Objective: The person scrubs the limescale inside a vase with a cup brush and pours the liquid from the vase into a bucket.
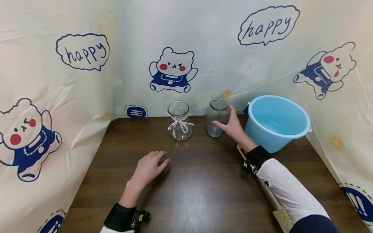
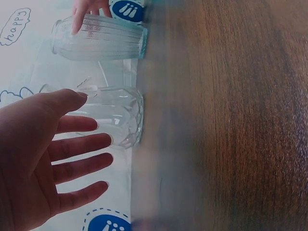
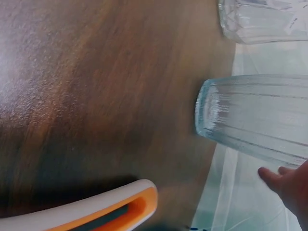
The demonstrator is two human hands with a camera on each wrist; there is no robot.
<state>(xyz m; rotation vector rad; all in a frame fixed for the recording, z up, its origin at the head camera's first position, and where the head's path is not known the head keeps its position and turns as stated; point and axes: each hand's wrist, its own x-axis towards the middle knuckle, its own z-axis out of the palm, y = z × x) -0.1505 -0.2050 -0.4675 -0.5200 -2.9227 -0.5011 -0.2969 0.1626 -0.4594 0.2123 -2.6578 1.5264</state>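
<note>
A clear ribbed glass vase (image 1: 214, 121) stands upright near the back edge of the table. My right hand (image 1: 233, 127) grips it from the right, thumb across its front and fingers round its far side. To its left is a second glass vase (image 1: 182, 129), flared at the rim, with a white ribbon bow (image 1: 180, 124) tied round its neck. My left hand (image 1: 150, 166) holds nothing over the table, nearer to me than the bowed vase. Its fingers (image 2: 79, 142) are spread and relaxed in the left wrist view.
A light blue bucket (image 1: 272, 142) stands at the back right, just beyond my right wrist. Under my right forearm lies a long white-and-orange handle (image 1: 239, 149) with a pale yellow textured end (image 1: 282, 218). A printed cloth (image 1: 131, 74) hangs behind and beside the table.
</note>
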